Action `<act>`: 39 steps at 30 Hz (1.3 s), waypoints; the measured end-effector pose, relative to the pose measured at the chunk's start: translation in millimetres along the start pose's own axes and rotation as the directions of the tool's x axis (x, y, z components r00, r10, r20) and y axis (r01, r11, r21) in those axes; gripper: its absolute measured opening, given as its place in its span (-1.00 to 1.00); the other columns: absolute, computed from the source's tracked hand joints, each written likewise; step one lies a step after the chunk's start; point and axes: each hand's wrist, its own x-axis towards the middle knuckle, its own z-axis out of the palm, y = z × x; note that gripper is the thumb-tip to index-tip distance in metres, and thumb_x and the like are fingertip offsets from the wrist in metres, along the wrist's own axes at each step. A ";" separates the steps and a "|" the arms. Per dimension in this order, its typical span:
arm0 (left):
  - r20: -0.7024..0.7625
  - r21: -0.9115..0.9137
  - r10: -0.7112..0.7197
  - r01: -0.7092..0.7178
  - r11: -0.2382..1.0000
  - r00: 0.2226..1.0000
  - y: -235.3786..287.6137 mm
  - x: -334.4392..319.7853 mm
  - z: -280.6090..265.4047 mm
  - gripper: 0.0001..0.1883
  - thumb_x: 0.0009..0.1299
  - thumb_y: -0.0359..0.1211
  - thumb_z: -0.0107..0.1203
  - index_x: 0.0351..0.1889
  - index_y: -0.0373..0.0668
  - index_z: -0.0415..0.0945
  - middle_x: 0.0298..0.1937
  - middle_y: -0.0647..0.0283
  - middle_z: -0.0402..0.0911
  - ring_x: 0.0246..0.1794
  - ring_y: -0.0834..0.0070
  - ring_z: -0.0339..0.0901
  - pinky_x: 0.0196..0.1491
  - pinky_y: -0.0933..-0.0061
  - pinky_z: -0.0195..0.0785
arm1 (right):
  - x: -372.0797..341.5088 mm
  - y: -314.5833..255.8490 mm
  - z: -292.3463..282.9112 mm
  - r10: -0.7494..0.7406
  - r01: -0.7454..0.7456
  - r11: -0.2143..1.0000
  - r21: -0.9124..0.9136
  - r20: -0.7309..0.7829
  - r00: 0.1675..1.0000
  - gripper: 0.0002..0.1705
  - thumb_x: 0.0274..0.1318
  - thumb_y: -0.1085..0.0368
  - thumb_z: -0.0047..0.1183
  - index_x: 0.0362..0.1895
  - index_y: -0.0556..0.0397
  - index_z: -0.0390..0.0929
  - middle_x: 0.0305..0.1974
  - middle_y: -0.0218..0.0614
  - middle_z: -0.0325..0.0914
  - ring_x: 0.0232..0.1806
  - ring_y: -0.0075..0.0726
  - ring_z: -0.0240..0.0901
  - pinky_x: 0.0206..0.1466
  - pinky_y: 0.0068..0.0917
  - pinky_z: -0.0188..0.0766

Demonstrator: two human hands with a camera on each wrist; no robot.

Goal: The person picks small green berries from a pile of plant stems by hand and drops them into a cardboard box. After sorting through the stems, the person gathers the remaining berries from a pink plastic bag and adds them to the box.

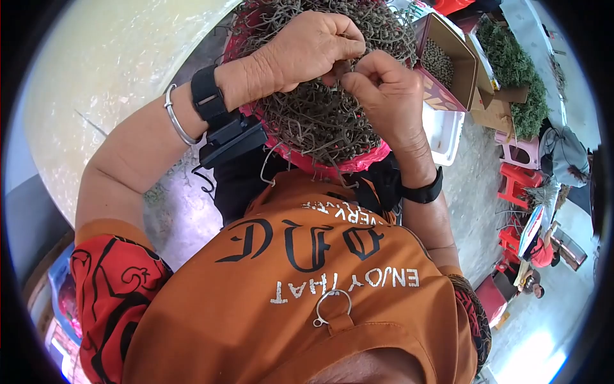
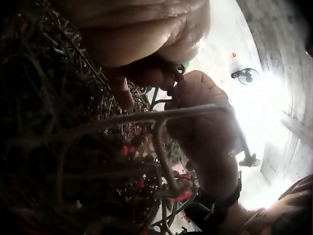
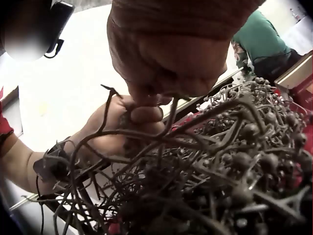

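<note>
A large heap of dry, tangled brown twigs with small round berries [image 1: 320,121] fills a container lined with bright pink plastic [image 1: 368,159] in front of the torso. Over this heap the left hand [image 1: 313,51] and right hand [image 1: 390,89] come close together, thumbs and fingertips pinched. In the left wrist view, small dark berries on a twig [image 2: 179,76] show between the left fingers and the right hand [image 2: 200,112]. Curled fingers of the right hand [image 3: 171,58] hang just above the left hand [image 3: 122,129] in the right wrist view. The pinched twig is mostly hidden.
At the right stands a cardboard box [image 1: 476,64] holding loose round berries, beside a white tray [image 1: 455,144]. Beyond it lie green plants [image 1: 511,70], a pink stool [image 1: 519,150] and red stools [image 1: 515,182]. A pale shiny surface [image 1: 115,77] spreads at left.
</note>
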 end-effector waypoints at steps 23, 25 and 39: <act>0.217 -0.079 0.013 0.004 0.997 0.976 17.1 -9.2 2.2 -0.71 0.32 -0.28 0.09 -0.04 -0.18 0.45 -0.34 0.40 0.50 -0.51 0.77 0.33 -0.47 0.74 0.25 | -3.7 12.9 1.3 -0.124 0.118 0.992 -0.049 -0.166 0.978 -0.87 -0.04 0.39 0.15 -0.44 0.10 0.44 -0.61 -0.34 0.41 -0.56 -0.49 0.35 -0.47 -0.50 0.33; 0.295 -0.035 -0.045 0.058 0.998 0.955 13.5 -2.1 3.0 -0.73 0.30 -0.28 0.12 -0.10 -0.19 0.46 -0.35 0.39 0.50 -0.50 0.76 0.33 -0.45 0.72 0.25 | -5.0 20.7 -9.0 -0.219 0.168 0.962 -0.217 -0.236 0.947 -0.88 -0.03 0.40 0.12 -0.44 0.11 0.42 -0.60 -0.29 0.40 -0.55 -0.43 0.36 -0.45 -0.49 0.33; 0.304 0.349 0.069 -0.179 0.920 0.950 -3.5 -0.6 18.2 -0.80 0.29 -0.36 0.12 -0.48 -0.31 0.43 -0.60 0.31 0.43 -0.56 0.61 0.35 -0.44 0.53 0.23 | -10.7 29.8 -17.8 -0.012 0.012 0.998 0.064 0.009 1.000 -0.78 0.02 0.25 0.13 -0.45 0.16 0.45 -0.57 -0.10 0.45 -0.52 -0.16 0.44 -0.46 -0.37 0.34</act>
